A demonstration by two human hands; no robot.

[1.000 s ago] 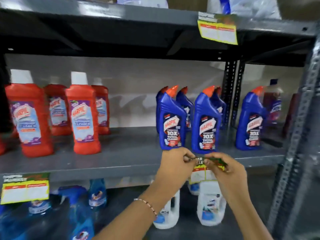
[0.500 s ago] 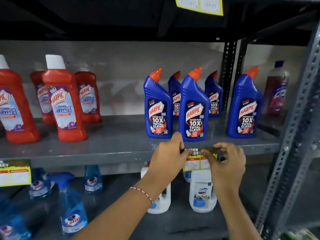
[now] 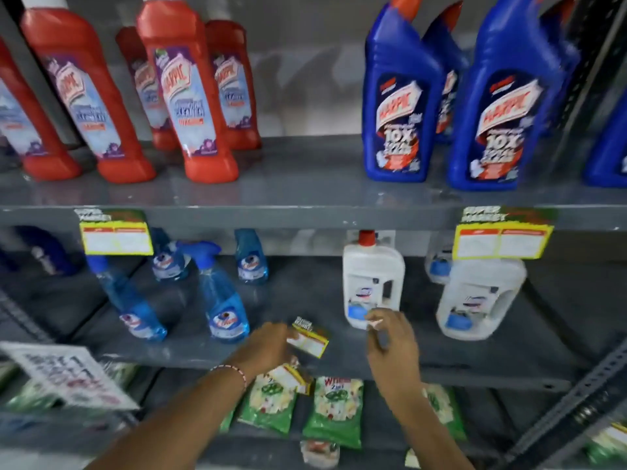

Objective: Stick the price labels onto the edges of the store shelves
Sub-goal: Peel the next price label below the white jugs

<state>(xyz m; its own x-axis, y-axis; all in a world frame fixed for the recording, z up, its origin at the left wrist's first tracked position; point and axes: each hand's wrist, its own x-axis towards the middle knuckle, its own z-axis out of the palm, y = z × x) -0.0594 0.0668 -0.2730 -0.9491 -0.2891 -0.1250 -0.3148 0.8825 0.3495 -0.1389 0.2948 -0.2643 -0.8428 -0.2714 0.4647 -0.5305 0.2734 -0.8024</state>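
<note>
My left hand [image 3: 268,347] holds a yellow-framed price label [image 3: 308,339] just above the front edge of the lower shelf [image 3: 475,376]. Another label [image 3: 288,378] shows below that hand; I cannot tell whether it is held. My right hand [image 3: 393,354] hovers to the right of the label, apart from it, its fingertips pinched on a small pale scrap [image 3: 374,322]. Two price labels [image 3: 115,234] [image 3: 502,234] hang stuck on the edge of the middle shelf [image 3: 305,217].
Red bottles [image 3: 183,96] and blue bottles [image 3: 400,106] stand on the middle shelf. Blue spray bottles [image 3: 220,300] and white jugs [image 3: 373,283] stand on the lower one. Green pouches [image 3: 332,412] lie below. A white sign [image 3: 68,374] hangs left; a perforated upright [image 3: 576,401] runs at right.
The view has dropped one shelf. Both hands have left the label now stuck under the blue bottles and come down to the lower shelf, the left one with another label.
</note>
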